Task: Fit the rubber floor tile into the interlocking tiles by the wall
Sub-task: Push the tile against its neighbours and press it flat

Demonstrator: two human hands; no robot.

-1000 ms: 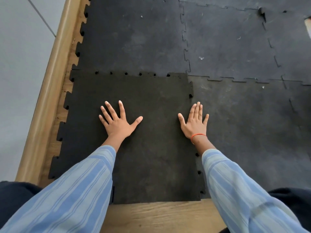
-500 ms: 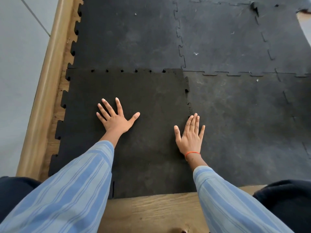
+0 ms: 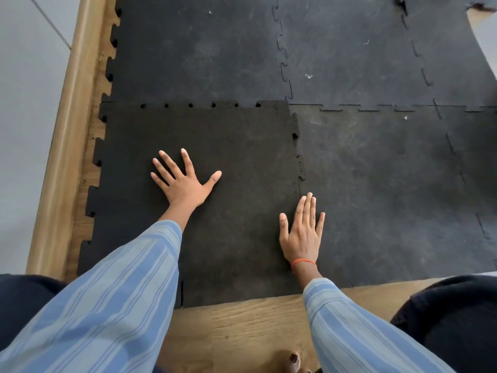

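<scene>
A dark rubber floor tile (image 3: 236, 146) with jigsaw edges lies on the floor beside the wall, among the laid interlocking tiles (image 3: 376, 184). Small gaps show along its far seam, and its right seam looks uneven near the top. My left hand (image 3: 183, 181) rests flat on the tile's middle with fingers spread. My right hand (image 3: 302, 232) lies flat across the tile's right seam, fingers together, an orange band on the wrist. Neither hand holds anything.
A wooden skirting board (image 3: 67, 135) runs along the grey wall (image 3: 24, 103) at the left. Bare wooden floor (image 3: 242, 332) lies in front of the tiles. My dark-clothed knees (image 3: 451, 319) flank the arms, and toes (image 3: 293, 359) show at the bottom.
My right hand has slid back toward me along the tile's right seam. My left hand has stayed flat on the tile. The view has tilted slightly.
</scene>
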